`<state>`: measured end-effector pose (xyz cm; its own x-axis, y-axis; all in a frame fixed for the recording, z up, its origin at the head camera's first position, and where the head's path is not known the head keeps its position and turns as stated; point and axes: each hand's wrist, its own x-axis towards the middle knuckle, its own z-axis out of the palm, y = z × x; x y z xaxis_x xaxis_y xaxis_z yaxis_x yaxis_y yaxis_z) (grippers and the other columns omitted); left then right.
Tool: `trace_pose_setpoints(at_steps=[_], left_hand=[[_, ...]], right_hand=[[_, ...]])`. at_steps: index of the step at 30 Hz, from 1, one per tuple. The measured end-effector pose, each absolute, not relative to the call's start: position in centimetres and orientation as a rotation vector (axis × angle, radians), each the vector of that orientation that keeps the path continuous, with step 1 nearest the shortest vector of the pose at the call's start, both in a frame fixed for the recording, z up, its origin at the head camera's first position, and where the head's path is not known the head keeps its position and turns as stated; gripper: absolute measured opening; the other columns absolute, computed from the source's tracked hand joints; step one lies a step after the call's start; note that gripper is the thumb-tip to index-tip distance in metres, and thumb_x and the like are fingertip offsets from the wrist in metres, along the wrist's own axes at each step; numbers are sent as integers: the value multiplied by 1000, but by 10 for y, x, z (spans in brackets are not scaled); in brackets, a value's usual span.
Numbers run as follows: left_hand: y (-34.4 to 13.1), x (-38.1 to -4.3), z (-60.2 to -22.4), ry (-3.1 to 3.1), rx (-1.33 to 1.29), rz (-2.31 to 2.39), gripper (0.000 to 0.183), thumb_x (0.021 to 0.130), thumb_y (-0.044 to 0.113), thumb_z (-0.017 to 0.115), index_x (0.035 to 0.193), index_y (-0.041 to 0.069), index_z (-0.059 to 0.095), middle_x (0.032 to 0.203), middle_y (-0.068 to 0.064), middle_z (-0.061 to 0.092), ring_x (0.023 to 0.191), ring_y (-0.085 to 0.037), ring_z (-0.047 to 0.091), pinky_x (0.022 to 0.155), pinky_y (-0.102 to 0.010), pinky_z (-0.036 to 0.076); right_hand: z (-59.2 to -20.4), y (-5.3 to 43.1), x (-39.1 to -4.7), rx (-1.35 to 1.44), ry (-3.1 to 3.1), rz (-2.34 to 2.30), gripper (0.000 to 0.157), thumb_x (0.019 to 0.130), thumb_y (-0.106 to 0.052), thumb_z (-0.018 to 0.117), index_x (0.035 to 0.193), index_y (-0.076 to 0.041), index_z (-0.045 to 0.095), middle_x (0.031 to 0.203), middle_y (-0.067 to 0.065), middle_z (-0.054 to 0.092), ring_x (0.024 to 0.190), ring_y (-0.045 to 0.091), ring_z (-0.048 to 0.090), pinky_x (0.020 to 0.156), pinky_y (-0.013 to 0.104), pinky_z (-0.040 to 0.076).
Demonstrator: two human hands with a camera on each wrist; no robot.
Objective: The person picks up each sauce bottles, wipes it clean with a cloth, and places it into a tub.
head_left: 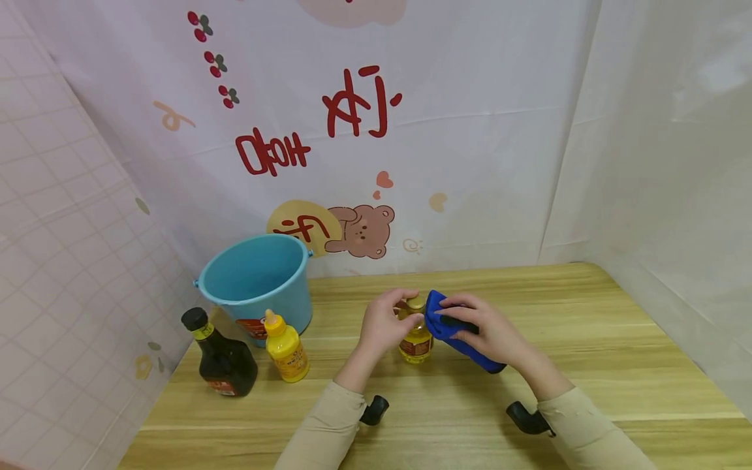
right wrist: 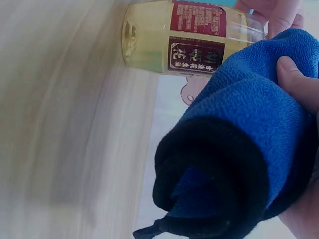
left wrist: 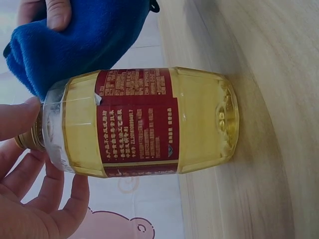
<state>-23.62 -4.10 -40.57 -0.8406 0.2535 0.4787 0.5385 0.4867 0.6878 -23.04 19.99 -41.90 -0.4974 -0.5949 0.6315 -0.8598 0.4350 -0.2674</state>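
Note:
A clear bottle of yellow cooking oil [head_left: 416,346] with a dark red label and gold cap stands upright on the wooden table. My left hand [head_left: 384,323] grips it at the cap and neck, thumb and fingers curled round the top, as the left wrist view shows. In my right hand [head_left: 478,326] is a bunched blue cloth [right wrist: 244,94] with a black edge. One end of the cloth lies against the bottle's shoulder in the left wrist view [left wrist: 75,45]; the rest hangs down to the right.
On the left of the wooden table [head_left: 587,365] stand a light blue bucket [head_left: 288,300], a dark sauce bottle [head_left: 228,365] with a black cap, and a yellow squeeze bottle [head_left: 288,356]. Printed curtains close off the back and sides.

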Motion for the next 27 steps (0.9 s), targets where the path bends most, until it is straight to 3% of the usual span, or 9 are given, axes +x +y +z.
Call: trace_pose_setpoints(at_steps=[18,27], left_hand=[[-42,-237,-407,-2432,-657,-1280,37,81,11,82,117,11,72,111,-2,71,90,-18,66,79,-30,55],[-41,-236,-406,-2431,-646,-1288,37,81,10,82,117,9,71,109,-2,70,90,-19,66,78,-31,56]], right_hand=[[-435,212,-226,1291,-2368,774,50,73,7,82,118,-10,70,125,10,60,110,32,61,84,48,54],[-440,211,-226,1308,-2467,682,43,76,-5,84,117,-11,71,122,6,62,108,26,62,85,44,54]])
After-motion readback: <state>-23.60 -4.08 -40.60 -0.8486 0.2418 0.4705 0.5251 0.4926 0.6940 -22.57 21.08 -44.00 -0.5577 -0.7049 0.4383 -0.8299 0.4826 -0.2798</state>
